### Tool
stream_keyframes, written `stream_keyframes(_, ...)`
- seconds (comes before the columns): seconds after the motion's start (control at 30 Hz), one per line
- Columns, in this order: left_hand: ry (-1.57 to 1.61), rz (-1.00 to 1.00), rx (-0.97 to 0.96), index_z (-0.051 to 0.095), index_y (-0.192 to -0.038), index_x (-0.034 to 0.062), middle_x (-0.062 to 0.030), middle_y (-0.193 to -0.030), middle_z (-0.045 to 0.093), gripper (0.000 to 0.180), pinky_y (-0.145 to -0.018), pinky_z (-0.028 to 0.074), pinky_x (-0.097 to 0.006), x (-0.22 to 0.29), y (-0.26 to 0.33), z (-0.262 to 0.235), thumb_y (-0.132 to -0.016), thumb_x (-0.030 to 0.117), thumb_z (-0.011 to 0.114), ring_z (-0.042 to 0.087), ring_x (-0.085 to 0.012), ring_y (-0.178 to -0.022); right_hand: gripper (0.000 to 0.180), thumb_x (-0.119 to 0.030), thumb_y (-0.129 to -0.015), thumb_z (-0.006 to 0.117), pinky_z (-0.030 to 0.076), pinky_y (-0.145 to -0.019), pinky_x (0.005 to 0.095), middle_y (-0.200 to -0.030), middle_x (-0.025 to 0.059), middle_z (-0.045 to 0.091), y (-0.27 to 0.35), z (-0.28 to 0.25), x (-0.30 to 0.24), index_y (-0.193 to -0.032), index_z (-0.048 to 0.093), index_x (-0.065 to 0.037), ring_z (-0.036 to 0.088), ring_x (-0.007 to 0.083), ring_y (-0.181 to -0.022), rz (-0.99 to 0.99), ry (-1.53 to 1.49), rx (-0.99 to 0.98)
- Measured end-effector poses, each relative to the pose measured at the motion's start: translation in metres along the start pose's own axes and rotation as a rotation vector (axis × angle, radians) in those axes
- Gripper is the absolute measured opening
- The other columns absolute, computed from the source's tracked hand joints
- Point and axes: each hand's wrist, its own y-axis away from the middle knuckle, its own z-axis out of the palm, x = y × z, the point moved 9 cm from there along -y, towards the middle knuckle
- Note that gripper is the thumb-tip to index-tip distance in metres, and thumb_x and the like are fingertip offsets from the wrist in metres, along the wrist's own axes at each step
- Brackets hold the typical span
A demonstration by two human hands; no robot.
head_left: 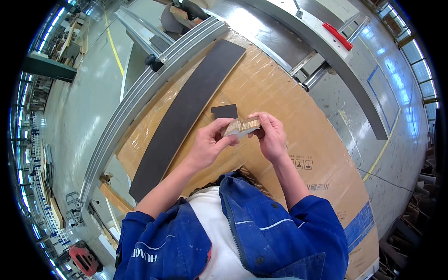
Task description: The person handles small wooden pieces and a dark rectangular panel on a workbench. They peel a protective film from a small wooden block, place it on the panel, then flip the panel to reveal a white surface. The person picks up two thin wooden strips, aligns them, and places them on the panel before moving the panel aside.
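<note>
Both my hands are in front of my chest, above the cardboard. Between them is a small wooden block point(249, 124) with a pale, layered-looking cut edge and a notch; whether it is one piece or two pressed together I cannot tell. My left hand point(211, 143) pinches its left end between thumb and fingers. At the right end, my right hand point(271, 135) grips it with thumb and fingertips. Just beyond the left fingers, a small dark offcut point(224, 111) lies flat on the cardboard. Left of it is a long dark board point(189, 105) with a pale wood edge.
Brown cardboard point(298, 116) covers the work surface. A metal rail point(123, 109) with a black knob point(150, 59) runs along the left. At the far right, a grey-white machine beam point(345, 63) carries a red handle point(337, 36). A red machine point(85, 258) stands on the floor, lower left.
</note>
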Motion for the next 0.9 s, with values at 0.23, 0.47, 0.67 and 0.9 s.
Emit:
stream_keyframes(0.23, -0.393, 0.338, 0.207, 0.076, -0.125, 0.0106, -0.0136, -0.136, 0.066, 0.047, -0.100, 0.058, -0.036, 0.037, 0.003, -0.014, -0.082, -0.010, 0.075, 0.067, -0.0262, -0.122, 0.048, -0.034, -0.114, 0.043, 0.049, -0.107, 0.0347, -0.137, 0.0103, 0.063, -0.004, 0.026, -0.002, -0.145, 0.055, 0.002, 0.062, 0.0167, -0.122, -0.060, -0.168, -0.072)
stream_keyframes(0.47, -0.509, 0.387, 0.190, 0.072, -0.128, 0.0052, -0.0109, -0.140, 0.061, 0.048, -0.097, 0.059, -0.034, 0.043, 0.004, -0.011, -0.084, -0.012, 0.074, 0.063, -0.0210, -0.126, 0.038, -0.016, -0.109, 0.055, 0.050, -0.105, 0.0335, -0.133, 0.0106, 0.065, 0.000, 0.026, -0.004, -0.141, 0.057, 0.003, 0.062, 0.0166, -0.120, -0.083, -0.086, -0.012)
stream_keyframes(0.67, -0.031, -0.115, 0.033, 0.067, -0.118, -0.0068, -0.0111, -0.109, 0.073, 0.027, -0.081, 0.060, -0.027, 0.002, -0.001, -0.007, -0.096, 0.008, 0.074, 0.072, -0.0141, -0.097, 0.024, -0.019, -0.102, 0.067, 0.057, -0.071, 0.0291, -0.093, 0.0084, 0.073, 0.003, 0.000, 0.003, -0.105, 0.070, 0.004, 0.068, 0.0138, -0.080, 0.004, 0.284, 0.088)
stream_keyframes(0.9, -0.526, -0.173, -0.315, 0.066, -0.100, -0.0037, -0.0087, -0.086, 0.074, 0.025, -0.068, 0.059, -0.030, 0.024, -0.056, -0.009, -0.100, 0.020, 0.070, 0.076, -0.0156, -0.077, 0.040, -0.031, -0.109, 0.056, 0.047, -0.056, 0.0252, -0.076, 0.0043, 0.067, 0.022, -0.094, 0.031, -0.095, 0.073, 0.003, 0.062, 0.0093, -0.065, 0.039, 0.271, 0.444)
